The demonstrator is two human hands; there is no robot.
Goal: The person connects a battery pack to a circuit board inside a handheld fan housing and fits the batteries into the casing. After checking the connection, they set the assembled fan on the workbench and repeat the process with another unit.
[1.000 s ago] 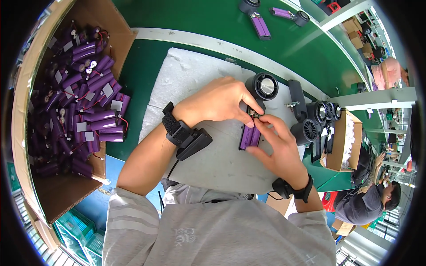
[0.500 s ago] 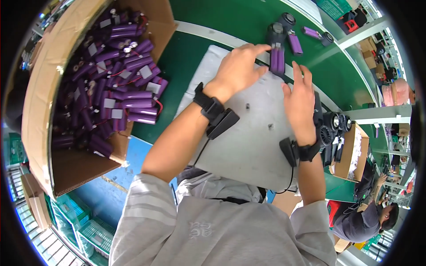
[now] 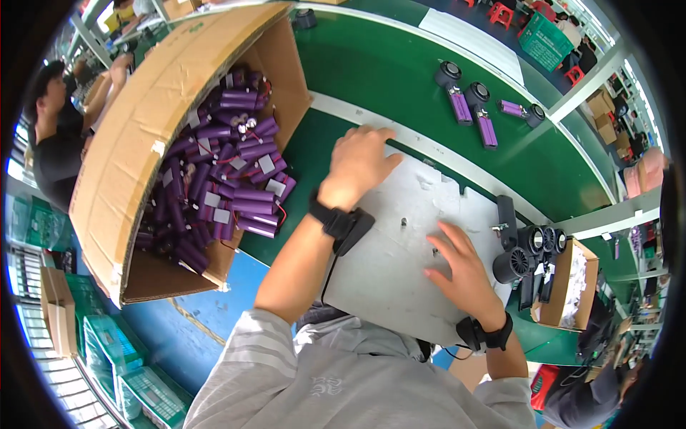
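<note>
My left hand hovers by the far left corner of a worn grey board, thumb apart from the loosely bent fingers, holding nothing. My right hand is over the right half of that board, its fingers spread and free of any object. Left of my left hand stands a cardboard box full of purple battery packs with red wires. On the right, black fan-like housings are grouped beside the board.
On the green surface beyond a pale rail lie several black round units with purple batteries. A small carton with white contents stands at right. A person is at far left, another at lower right.
The unit with purple batteries that was at my fingers now lies farther off on the green surface. Both hands have come apart from it, the right drawn back nearer over the board.
</note>
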